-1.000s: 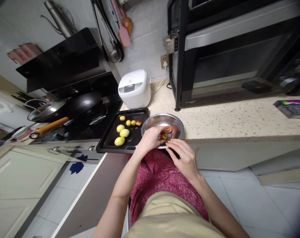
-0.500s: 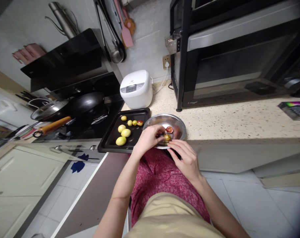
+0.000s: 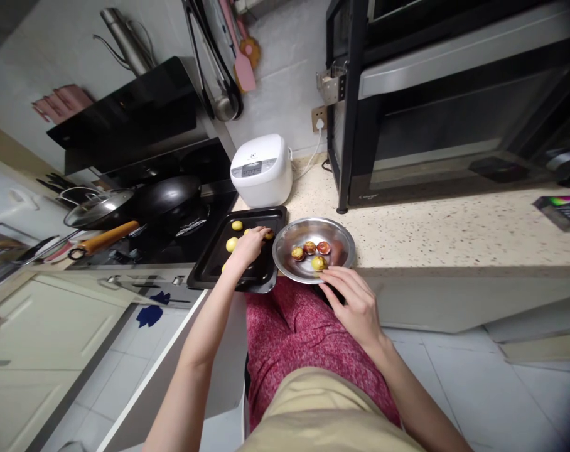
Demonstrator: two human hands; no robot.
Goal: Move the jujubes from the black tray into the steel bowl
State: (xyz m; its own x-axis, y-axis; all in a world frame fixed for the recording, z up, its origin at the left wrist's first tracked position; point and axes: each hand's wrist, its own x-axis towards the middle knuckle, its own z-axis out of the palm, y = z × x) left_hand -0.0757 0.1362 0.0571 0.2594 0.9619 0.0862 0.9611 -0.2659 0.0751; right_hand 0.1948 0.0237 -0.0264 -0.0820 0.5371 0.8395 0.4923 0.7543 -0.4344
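Observation:
My left hand [image 3: 251,245] reaches over the black baking tray [image 3: 204,267], fingers stretched toward a small reddish-yellow fruit [image 3: 268,235] near its right side. The fingertips are at that fruit; whether they touch it is hard to see. More round yellow fruits lie on the tray, such as one at the back [image 3: 236,225] and a larger one [image 3: 231,244]; my hand partly covers others. At the near right rim of the shiny metal bowl [image 3: 285,263], my right hand [image 3: 353,295] holds the edge between thumb and fingers. Inside are a yellow fruit [image 3: 319,263] and several reddish-brown ones [image 3: 309,248].
Behind the tray stands a white rice cooker [image 3: 261,172]. The stove on the left carries a black wok [image 3: 169,194] and a lidded pan with a wooden handle [image 3: 103,238]. A black oven [image 3: 435,138] stands at the right on the speckled counter [image 3: 421,235].
My left hand has moved left from the bowl to the tray, uncovering the fruits in the bowl. The right hand stays at the bowl's rim.

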